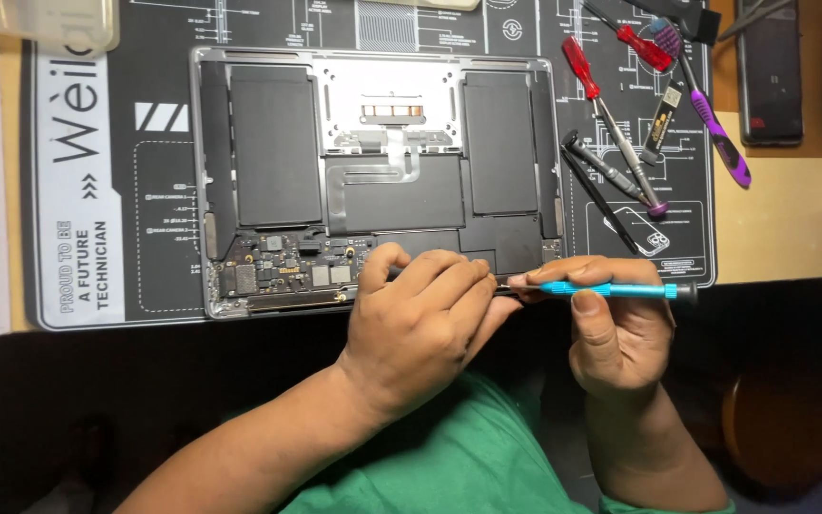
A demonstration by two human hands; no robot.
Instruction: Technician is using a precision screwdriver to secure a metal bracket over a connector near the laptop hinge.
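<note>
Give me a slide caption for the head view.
Both hands steady a blue screwdriver at an opened laptop's near edge.

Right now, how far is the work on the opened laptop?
Done: the laptop lies with its bottom cover off, batteries and circuit board bare. In hand: the right hand holds a blue screwdriver sideways, its tip meeting the left hand at the near edge. Left: the inner parts all look still in place.

We find open mat [159, 205] left of the laptop [373, 171], clear to the mat's left edge. Right of the laptop, loose screwdrivers [611, 124] crowd the mat's far right corner. Bare table [782, 224] lies beyond the mat's right edge.
</note>
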